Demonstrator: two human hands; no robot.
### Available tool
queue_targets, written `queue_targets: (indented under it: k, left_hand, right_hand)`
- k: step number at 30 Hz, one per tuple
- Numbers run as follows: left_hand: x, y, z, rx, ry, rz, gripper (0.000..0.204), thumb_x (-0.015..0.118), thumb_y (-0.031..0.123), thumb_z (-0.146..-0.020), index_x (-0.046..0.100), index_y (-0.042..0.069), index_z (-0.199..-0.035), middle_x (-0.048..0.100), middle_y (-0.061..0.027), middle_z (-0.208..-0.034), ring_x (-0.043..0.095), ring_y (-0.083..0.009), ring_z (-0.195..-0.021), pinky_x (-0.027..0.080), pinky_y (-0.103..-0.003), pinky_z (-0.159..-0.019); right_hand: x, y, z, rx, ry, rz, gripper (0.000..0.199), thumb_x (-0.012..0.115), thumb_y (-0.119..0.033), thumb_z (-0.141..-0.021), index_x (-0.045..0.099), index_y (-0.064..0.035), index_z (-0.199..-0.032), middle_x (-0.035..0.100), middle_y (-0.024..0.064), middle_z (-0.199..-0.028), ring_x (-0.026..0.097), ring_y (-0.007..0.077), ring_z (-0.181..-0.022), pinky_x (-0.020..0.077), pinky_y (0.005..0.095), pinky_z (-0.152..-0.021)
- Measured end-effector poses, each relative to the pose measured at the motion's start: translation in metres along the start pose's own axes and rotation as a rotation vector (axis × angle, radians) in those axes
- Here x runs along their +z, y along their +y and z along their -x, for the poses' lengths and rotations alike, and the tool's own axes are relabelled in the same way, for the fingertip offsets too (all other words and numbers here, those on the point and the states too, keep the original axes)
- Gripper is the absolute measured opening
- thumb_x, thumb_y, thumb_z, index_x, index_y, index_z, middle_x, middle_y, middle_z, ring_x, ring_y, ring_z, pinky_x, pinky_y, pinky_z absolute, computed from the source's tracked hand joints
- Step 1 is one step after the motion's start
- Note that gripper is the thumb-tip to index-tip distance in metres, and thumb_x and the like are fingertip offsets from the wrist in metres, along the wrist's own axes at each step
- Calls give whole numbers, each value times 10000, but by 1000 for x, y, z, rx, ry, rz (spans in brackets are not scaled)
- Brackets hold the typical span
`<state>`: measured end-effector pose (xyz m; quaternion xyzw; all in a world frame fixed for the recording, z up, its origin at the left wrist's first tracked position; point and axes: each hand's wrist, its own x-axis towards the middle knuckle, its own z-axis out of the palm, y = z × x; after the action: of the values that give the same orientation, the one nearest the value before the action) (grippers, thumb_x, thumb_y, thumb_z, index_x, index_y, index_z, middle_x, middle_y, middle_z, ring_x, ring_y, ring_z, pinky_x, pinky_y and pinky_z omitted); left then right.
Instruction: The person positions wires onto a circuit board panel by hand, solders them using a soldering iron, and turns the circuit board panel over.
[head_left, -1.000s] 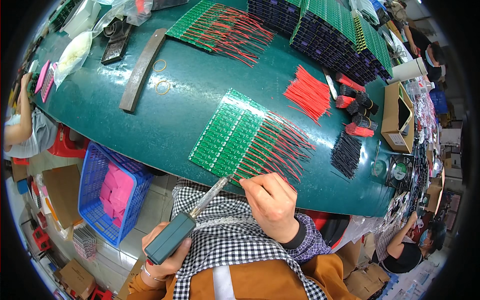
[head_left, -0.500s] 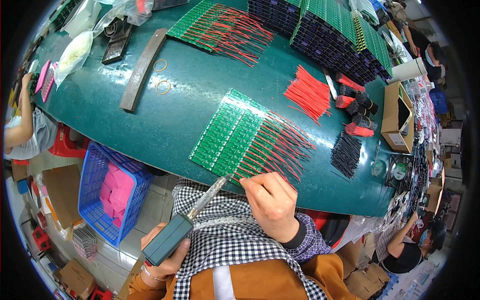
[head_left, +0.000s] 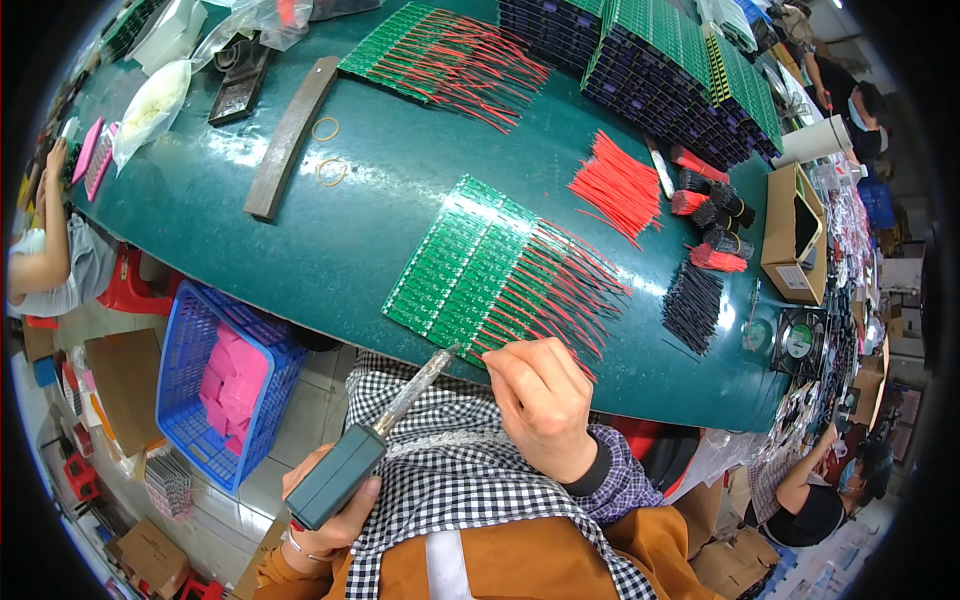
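At lower centre, the left hand (head_left: 335, 500) grips a soldering iron (head_left: 375, 440), tip angled to the near edge of the green circuit-board panel (head_left: 470, 265) on the surface (head_left: 330, 230), while the right hand's (head_left: 545, 405) fingers pinch a red wire (head_left: 500, 345) against it.

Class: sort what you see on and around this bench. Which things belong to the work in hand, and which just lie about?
In use: soldering iron in left hand; wire pinched by right hand; green boards.

Lying about: rubber bands; metal bar; blue basket; cardboard box.
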<state>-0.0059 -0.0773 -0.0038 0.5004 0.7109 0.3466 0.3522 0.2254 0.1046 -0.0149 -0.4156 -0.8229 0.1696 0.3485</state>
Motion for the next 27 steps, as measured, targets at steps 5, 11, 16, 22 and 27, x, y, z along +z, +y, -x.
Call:
queue_targets:
  k: [5, 11, 16, 22, 27]
  left_hand:
    - [-2, -3, 3, -12, -7, 10, 309, 814, 91, -747, 758, -54, -1014, 741, -197, -952, 743, -327, -801, 596, -390, -711]
    - [-1, -4, 4, -23, -7, 34, 303, 823, 83, -740, 755, -50, -1003, 731, -175, -926, 738, -316, -797, 588, -380, -702]
    - [0, -7, 4, 12, -3, 29, 289, 828, 65, -725, 751, -45, -981, 714, -156, -885, 725, -303, -767, 579, -375, -680]
    - [1, -1, -2, 52, -16, 35, 285, 822, 50, -711, 747, -46, -968, 698, -145, -860, 706, -291, -729, 560, -368, -647]
    - [2, -1, -2, 38, -18, 39, 278, 818, 45, -710, 747, -45, -963, 690, -138, -846, 701, -286, -721, 550, -367, -634]
  right_hand:
    - [-3, -5, -1, -43, 23, -6, 234, 777, 46, -734, 736, 3, -961, 683, 79, -906, 664, 247, -821, 524, 357, -708]
    - [2, -5, 2, -11, -4, -29, 278, 793, 116, -698, 730, -3, -941, 687, 96, -885, 663, 276, -791, 542, 369, -679]
    - [3, -5, 3, -6, -11, -7, 225, 769, 40, -739, 737, -2, -957, 680, 72, -895, 664, 247, -820, 519, 358, -717]
    - [2, -5, 2, -9, -3, -12, 274, 793, 114, -702, 725, -7, -938, 678, 93, -874, 657, 272, -770, 531, 367, -661]
    - [2, -4, 4, -6, -18, -4, 249, 781, 74, -721, 729, -6, -950, 676, 82, -888, 660, 260, -796, 525, 365, -688]
